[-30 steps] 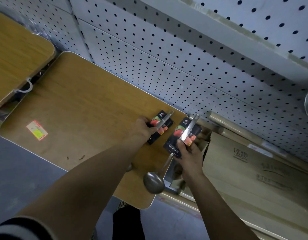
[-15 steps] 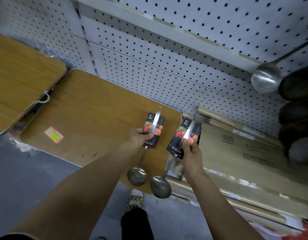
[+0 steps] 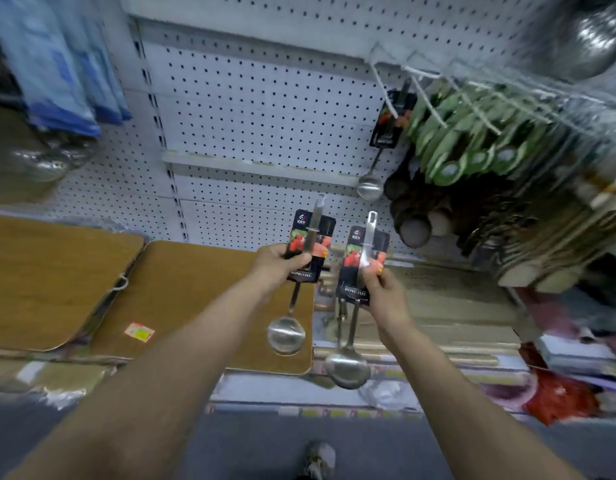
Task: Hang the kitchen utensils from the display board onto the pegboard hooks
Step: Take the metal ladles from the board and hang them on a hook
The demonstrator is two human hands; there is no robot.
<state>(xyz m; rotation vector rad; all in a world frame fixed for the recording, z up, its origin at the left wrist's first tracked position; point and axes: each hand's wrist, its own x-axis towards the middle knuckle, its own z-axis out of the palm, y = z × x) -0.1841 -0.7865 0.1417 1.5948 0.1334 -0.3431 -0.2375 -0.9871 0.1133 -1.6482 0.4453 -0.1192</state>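
With my left grip [image 3: 282, 263] and right grip [image 3: 377, 284] each clamped on a carded ladle [image 3: 308, 251], well below the hook [image 3: 384, 88], I judge either handle hole could miss and drop.

Both arms outstretched, left hand [image 3: 279, 263], right hand [image 3: 382, 289] gripping

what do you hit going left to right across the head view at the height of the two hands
left wooden board → right wooden board → left hand holding a ladle → right hand holding a second ladle → hanging wooden utensils
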